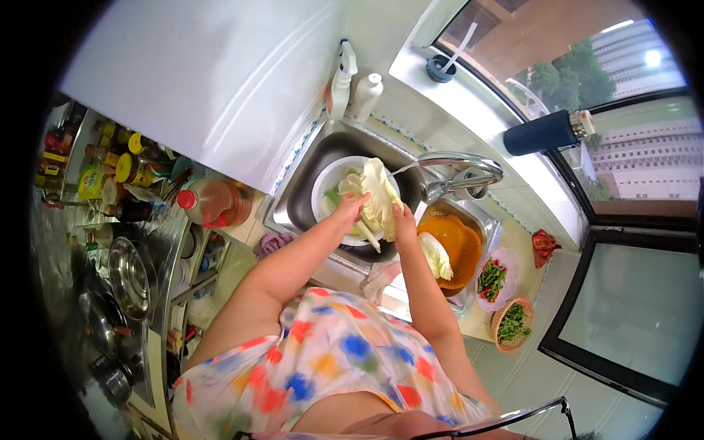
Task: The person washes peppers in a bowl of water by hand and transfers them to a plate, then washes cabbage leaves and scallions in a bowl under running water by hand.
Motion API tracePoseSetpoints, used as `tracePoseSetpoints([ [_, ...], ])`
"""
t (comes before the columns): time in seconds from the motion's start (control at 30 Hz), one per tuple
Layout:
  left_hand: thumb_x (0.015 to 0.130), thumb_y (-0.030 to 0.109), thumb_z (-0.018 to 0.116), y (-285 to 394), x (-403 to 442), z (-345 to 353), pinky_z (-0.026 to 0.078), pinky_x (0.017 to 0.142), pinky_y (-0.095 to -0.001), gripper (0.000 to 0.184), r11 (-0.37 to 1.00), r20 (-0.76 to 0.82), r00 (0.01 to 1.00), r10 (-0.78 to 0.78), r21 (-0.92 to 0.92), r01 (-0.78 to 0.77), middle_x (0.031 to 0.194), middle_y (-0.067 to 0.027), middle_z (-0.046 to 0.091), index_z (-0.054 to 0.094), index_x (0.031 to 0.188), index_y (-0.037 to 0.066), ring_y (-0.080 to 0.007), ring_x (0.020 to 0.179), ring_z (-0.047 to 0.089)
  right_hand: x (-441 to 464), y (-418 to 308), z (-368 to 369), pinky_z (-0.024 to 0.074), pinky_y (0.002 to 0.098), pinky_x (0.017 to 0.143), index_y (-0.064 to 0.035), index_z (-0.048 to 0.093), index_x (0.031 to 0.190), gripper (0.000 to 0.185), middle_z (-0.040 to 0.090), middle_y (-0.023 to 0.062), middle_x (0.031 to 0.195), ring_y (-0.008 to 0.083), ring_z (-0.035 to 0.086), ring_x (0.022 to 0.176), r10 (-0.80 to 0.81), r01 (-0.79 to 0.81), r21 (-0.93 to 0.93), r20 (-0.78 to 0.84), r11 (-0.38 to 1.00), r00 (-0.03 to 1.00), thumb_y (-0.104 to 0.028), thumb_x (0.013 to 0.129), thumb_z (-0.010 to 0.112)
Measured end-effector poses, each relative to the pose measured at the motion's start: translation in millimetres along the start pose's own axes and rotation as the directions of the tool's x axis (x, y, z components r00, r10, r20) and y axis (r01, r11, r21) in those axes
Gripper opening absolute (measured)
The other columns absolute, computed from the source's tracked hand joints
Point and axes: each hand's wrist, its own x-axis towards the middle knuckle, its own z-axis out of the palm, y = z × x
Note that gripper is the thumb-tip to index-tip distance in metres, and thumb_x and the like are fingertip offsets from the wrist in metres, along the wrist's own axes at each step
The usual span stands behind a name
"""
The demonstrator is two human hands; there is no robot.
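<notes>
A pale napa cabbage leaf (378, 194) is held up over the white basin (317, 192) in the left bowl of the sink. My left hand (351, 210) grips its left side, thumb on the leaf. On its right edge my right hand (403, 222) is closed, with the fingers partly hidden. More cabbage pieces lie in the basin below. Water runs from the chrome faucet (462, 170) towards the leaf. To the right, an orange colander (460, 246) in the smaller sink bowl carries another cabbage leaf (435, 257).
A pink plate (506, 295) of chopped red and green vegetables and a basket (501, 343) of greens stand on the right counter. A spray bottle (342, 82) and white bottle (366, 97) are behind the sink. A red-capped jug (220, 203) stands left; a thermos (539, 133) is near the window.
</notes>
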Motion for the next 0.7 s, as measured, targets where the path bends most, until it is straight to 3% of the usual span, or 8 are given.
tracePoseSetpoints([
  [0.03, 0.082, 0.030, 0.066, 6, -8, 7, 0.043, 0.084, -0.0386, 0.046, 0.998, -0.003, 1.000, -0.025, -0.058, 0.025, 0.114, -0.0068, 0.052, 0.044, 0.118, 0.009, -0.0207, 0.101, 0.054, -6, -7, 1, 0.0453, 0.0294, 0.083, 0.0007, 0.049, 0.120, 0.033, 0.059, 0.0079, 0.110, 0.0178, 0.058, 0.095, 0.049, -0.051, 0.145, 0.015, 0.988, 0.999, -0.017, 0.093, 0.047],
  [0.07, 0.085, 0.025, 0.062, -3, 13, -1, 0.047, 0.083, -0.0399, 0.043, 0.978, 0.254, 0.966, 0.039, -0.210, 0.016, 0.110, -0.0082, 0.054, 0.044, 0.120, 0.008, -0.0226, 0.101, 0.056, -11, -14, 1, 0.0465, 0.0294, 0.082, 0.0003, 0.048, 0.120, 0.032, 0.060, 0.0087, 0.107, 0.0179, 0.059, 0.095, 0.081, -0.093, 0.233, 0.060, 0.968, 0.995, -0.017, 0.093, 0.048],
  [0.17, 0.088, 0.020, 0.058, 24, -11, 15, 0.049, 0.081, -0.0393, 0.038, 0.960, 0.415, 0.891, 0.183, -0.272, -0.070, 0.107, -0.0081, 0.056, 0.043, 0.121, 0.009, -0.0236, 0.097, 0.059, -26, -32, 3, 0.0472, 0.0302, 0.081, -0.0006, 0.049, 0.118, 0.032, 0.060, 0.0085, 0.106, 0.0180, 0.059, 0.094, 0.197, -0.218, 0.221, 0.114, 0.951, 0.974, -0.019, 0.092, 0.049],
  [0.3, 0.090, 0.017, 0.054, 39, 2, 26, 0.051, 0.081, -0.0422, 0.030, 0.981, 0.366, 0.910, 0.194, -0.083, -0.176, 0.107, -0.0088, 0.058, 0.047, 0.117, 0.008, -0.0245, 0.097, 0.060, -26, -40, -5, 0.0463, 0.0299, 0.082, -0.0014, 0.049, 0.120, 0.039, 0.060, 0.0078, 0.108, 0.0178, 0.059, 0.095, 0.191, -0.219, 0.127, 0.201, 0.967, 0.961, -0.024, 0.090, 0.055],
  [0.33, 0.090, 0.015, 0.053, 42, 3, 30, 0.051, 0.080, -0.0428, 0.027, 0.983, 0.295, 0.938, 0.183, -0.054, -0.175, 0.103, -0.0089, 0.059, 0.049, 0.115, 0.007, -0.0240, 0.094, 0.060, -25, -45, -5, 0.0446, 0.0290, 0.084, -0.0023, 0.049, 0.121, 0.040, 0.059, 0.0068, 0.109, 0.0165, 0.058, 0.096, 0.156, -0.166, 0.037, 0.189, 0.985, 0.970, -0.026, 0.089, 0.055],
  [0.43, 0.089, 0.012, 0.052, 49, 6, 32, 0.052, 0.078, -0.0425, 0.027, 0.980, 0.387, 0.900, 0.199, -0.076, -0.184, 0.101, -0.0087, 0.059, 0.049, 0.115, 0.008, -0.0238, 0.091, 0.061, -16, -55, 2, 0.0433, 0.0283, 0.085, -0.0032, 0.051, 0.119, 0.039, 0.059, 0.0059, 0.107, 0.0146, 0.056, 0.095, -0.019, 0.024, -0.089, 0.052, 0.996, 0.998, -0.027, 0.090, 0.055],
  [0.57, 0.088, 0.009, 0.051, 54, 6, 33, 0.053, 0.077, -0.0427, 0.028, 0.965, 0.390, 0.884, 0.258, -0.063, -0.254, 0.103, -0.0093, 0.059, 0.048, 0.115, 0.009, -0.0245, 0.092, 0.061, 2, -61, 0, 0.0446, 0.0303, 0.082, -0.0027, 0.049, 0.119, 0.037, 0.059, 0.0064, 0.105, 0.0155, 0.056, 0.095, -0.058, 0.062, -0.019, 0.162, 0.998, 0.985, -0.027, 0.092, 0.050],
  [0.7, 0.087, 0.008, 0.053, 71, -16, 33, 0.052, 0.078, -0.0418, 0.030, 0.959, 0.344, 0.901, 0.264, 0.011, -0.285, 0.106, -0.0095, 0.059, 0.048, 0.116, 0.011, -0.0248, 0.093, 0.061, 8, -66, 1, 0.0449, 0.0321, 0.084, -0.0021, 0.052, 0.116, 0.035, 0.059, 0.0085, 0.107, 0.0185, 0.057, 0.097, -0.030, -0.019, 0.280, 0.171, 0.960, 0.985, -0.027, 0.094, 0.042],
])
